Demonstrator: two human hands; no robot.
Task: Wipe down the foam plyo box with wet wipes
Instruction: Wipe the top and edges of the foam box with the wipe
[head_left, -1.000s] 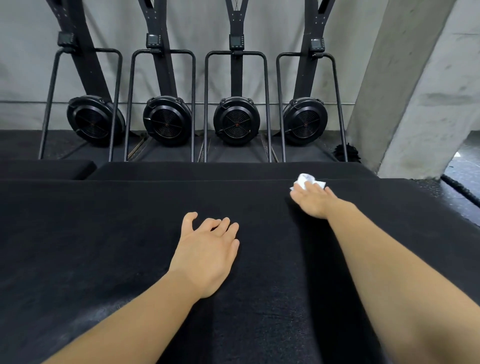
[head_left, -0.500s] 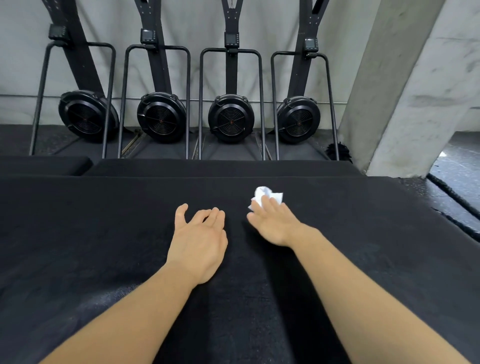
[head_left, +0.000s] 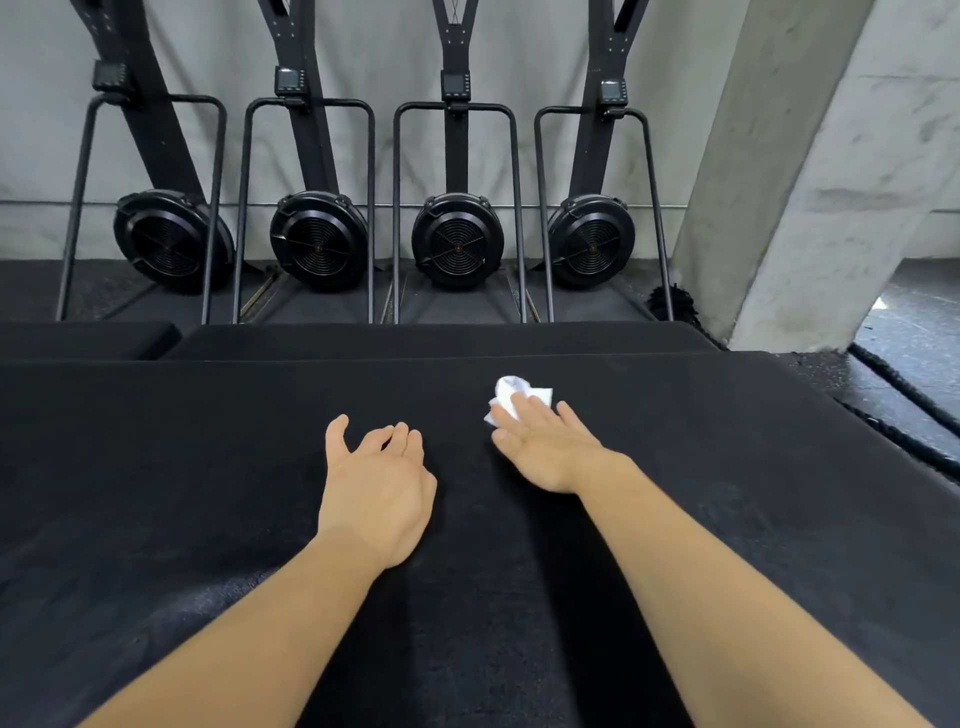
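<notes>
Gym, four ski machines (head_left: 457, 244), concrete pillar (head_left: 810, 171)

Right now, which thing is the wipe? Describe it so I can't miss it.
Start at the wide black foam plyo box filling the lower frame. Near its far edge, right of centre, the right hand lies flat. The wet wipe is the crumpled wad under its fingertips, the only white thing on the black top.

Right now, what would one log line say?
right hand: presses wet wipe on foam plyo box | left hand: open, resting on box top
</notes>
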